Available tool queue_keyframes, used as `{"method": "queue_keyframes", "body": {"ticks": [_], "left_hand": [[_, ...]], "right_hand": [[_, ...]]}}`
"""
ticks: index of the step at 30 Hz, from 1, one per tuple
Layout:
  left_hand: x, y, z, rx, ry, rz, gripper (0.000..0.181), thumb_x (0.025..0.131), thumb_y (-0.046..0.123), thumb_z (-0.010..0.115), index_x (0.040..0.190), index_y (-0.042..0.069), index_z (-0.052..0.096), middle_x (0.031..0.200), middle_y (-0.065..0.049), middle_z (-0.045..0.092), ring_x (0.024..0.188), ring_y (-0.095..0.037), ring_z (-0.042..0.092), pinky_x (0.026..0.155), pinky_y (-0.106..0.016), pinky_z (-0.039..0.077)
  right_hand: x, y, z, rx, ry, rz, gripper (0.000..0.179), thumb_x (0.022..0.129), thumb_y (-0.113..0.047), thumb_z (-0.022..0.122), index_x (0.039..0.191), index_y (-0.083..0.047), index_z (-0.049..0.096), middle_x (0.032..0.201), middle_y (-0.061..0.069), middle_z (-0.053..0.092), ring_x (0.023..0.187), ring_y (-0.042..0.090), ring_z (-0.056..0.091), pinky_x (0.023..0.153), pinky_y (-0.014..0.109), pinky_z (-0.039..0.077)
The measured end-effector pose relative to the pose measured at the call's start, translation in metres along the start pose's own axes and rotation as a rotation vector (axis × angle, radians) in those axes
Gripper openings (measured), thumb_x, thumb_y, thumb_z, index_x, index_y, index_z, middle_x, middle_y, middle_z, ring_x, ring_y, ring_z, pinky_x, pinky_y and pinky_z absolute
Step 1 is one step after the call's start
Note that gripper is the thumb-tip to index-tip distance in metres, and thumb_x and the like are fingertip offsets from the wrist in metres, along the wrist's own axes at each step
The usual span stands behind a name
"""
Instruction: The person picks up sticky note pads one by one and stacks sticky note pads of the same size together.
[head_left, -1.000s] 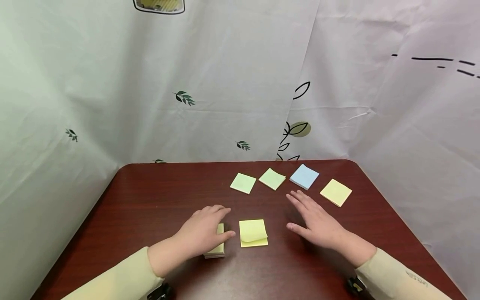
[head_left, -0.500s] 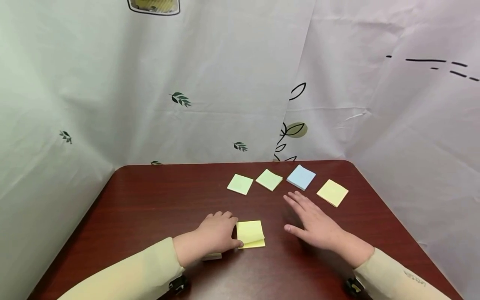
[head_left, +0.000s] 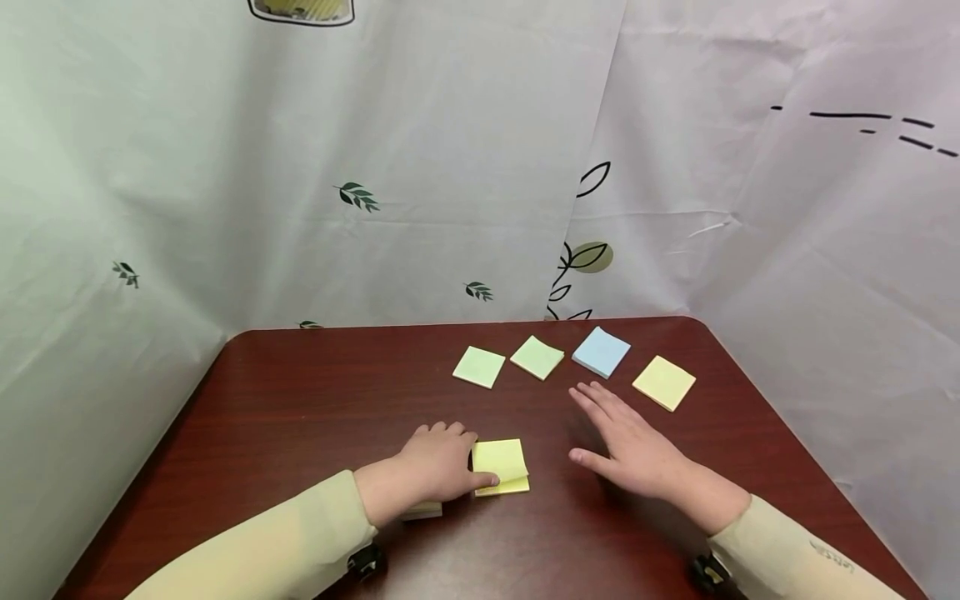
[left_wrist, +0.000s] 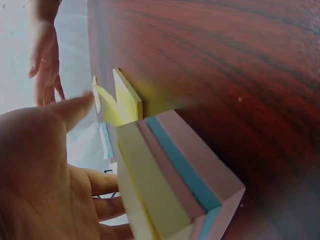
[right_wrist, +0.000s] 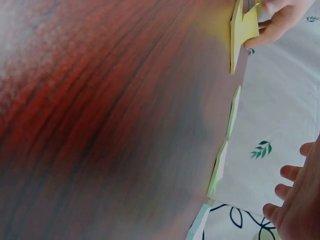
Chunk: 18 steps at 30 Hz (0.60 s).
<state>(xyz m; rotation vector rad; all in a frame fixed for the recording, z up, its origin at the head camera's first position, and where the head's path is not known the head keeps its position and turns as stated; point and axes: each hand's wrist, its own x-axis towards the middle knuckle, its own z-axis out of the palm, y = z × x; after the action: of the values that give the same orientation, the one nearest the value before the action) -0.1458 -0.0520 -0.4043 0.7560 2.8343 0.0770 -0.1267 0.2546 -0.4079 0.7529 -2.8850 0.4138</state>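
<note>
On the dark red table lies a yellow sticky note pad [head_left: 501, 458], its top sheet bent up from the body of the pad. My left hand [head_left: 438, 462] is at its left side, thumb stretched over the raised sheet's near left part. Beneath that hand, mostly hidden in the head view, stands a thick stack of sticky notes [left_wrist: 172, 170] with cream, pink and blue layers; the fingers extend beside it without curling round it. My right hand [head_left: 633, 450] hovers to the right of the yellow pad with spread, relaxed fingers and holds nothing.
Behind the hands are two pale green pads, the left one [head_left: 479, 367] and the right one [head_left: 537, 357], then a blue pad [head_left: 601, 352] and a pale yellow pad [head_left: 664, 383]. A white printed curtain [head_left: 420, 250] hangs around the table [head_left: 300, 392].
My left hand has moved right, from over the thick stack to the yellow pad, and its thumb now reaches over the raised sheet. The right hand has stayed almost still.
</note>
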Motion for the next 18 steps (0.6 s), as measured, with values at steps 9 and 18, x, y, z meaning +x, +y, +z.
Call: {"method": "queue_keyframes", "body": {"ticks": [9,18], "left_hand": [[-0.0001,-0.0013,0.0046,0.01,0.03,0.025,0.065,0.077,0.061,0.074,0.117,0.01,0.067,0.111,-0.005,0.059,0.1,-0.028,0.056,0.085,-0.047,0.044],[0.0023,-0.0008,0.0078,0.06,0.045,0.028,0.07,0.071,0.062,0.08,0.117,0.01,0.068,0.105,-0.005,0.059,0.096,-0.028,0.057,0.081,-0.045,0.044]], "right_hand": [[0.0002,0.0012,0.0017,-0.003,0.004,-0.002,0.083,0.093,-0.048,0.065,0.156,-0.01,0.027,0.161,0.008,0.027,0.149,0.032,0.02,0.114,0.052,0.024],[-0.0004,0.0019,0.0018,0.0,-0.004,0.012,0.084,0.092,-0.048,0.066,0.157,-0.011,0.026,0.161,0.007,0.026,0.149,0.032,0.02,0.114,0.053,0.024]]}}
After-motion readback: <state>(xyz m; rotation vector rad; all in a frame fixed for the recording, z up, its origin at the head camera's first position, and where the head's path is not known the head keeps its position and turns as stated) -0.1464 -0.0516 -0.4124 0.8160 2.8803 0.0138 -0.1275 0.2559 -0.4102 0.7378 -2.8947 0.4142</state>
